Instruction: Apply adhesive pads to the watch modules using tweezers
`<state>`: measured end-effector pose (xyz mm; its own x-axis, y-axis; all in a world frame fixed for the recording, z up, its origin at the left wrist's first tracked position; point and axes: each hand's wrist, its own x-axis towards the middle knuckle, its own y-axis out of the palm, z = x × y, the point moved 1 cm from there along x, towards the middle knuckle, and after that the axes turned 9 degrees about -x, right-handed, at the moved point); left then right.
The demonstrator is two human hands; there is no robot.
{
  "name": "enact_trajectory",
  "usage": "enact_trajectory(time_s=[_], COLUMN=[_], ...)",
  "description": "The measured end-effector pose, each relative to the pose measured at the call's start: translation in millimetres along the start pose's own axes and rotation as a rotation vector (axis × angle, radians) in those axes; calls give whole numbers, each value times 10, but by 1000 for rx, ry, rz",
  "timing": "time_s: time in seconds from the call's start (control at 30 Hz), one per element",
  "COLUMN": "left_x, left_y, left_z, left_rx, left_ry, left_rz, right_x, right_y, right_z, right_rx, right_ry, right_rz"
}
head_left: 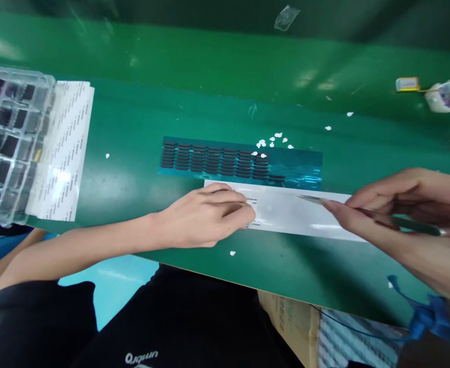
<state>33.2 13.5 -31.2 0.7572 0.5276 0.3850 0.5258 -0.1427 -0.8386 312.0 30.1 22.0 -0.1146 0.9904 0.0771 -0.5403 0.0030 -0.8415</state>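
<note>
A long white glossy strip [286,212] with small printing lies on the green table in front of me. Across its left part rests my left hand [213,214], with the fingers curled together over the strip; the fingertips are partly hidden. My right hand [397,209] grips a pair of metal tweezers [309,198], their tips just above the strip. Behind the strip is a blue film sheet [301,163] bearing rows of small dark bars [205,158]. Several small white round tabs [262,143] lie on and behind this sheet.
At the left a clear compartment box [37,76] with dark parts stands by a stack of printed white sheets [69,153]. A yellow-edged battery [407,84] wired to a white device [446,96] lies at the back right. One loose white tab [232,253] is near the front edge.
</note>
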Motion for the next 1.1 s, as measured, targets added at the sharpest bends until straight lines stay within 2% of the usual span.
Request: enact_trajectory(time_s=[0.07, 0.17, 0.23, 0.3, 0.43, 0.53, 0.67, 0.8, 0.9, 1.1], left_x=[2, -2, -6, -8, -9, -8, 6, 32, 39, 23], left_y=[-15, -24, -25, -24, -19, -16, -13, -13, -14, -11], left_z=[-2, -15, -22, -22, -13, -6, -12, -36, -49, -26], left_rx=[32, 69, 76, 73, 61, 55, 81, 178, 180, 136], left_ry=[3, 2, 4, -1, -11, -12, 12, 129, 192, 130], left_rz=[5, 4, 0, 8, 41, 43, -26, -105, -82, -36], right_x=[57, 129, 141, 123, 48, 5, -20, -13, 4, 24], right_y=[23, 59, 85, 127, 303, 470, 585, 581, 560, 543], right_z=[93, 204, 238, 241, 176, 81, -8, 2, 35, 54], right_rx=[-17, -195, -284, -194, 218, 355, 365, 373, 361, 449], right_ry=[-69, -215, -253, -203, -63, 4, 27, 22, 13, 39], right_rz=[33, 25, 5, 13, 42, 50, 24, 40, 59, 167])
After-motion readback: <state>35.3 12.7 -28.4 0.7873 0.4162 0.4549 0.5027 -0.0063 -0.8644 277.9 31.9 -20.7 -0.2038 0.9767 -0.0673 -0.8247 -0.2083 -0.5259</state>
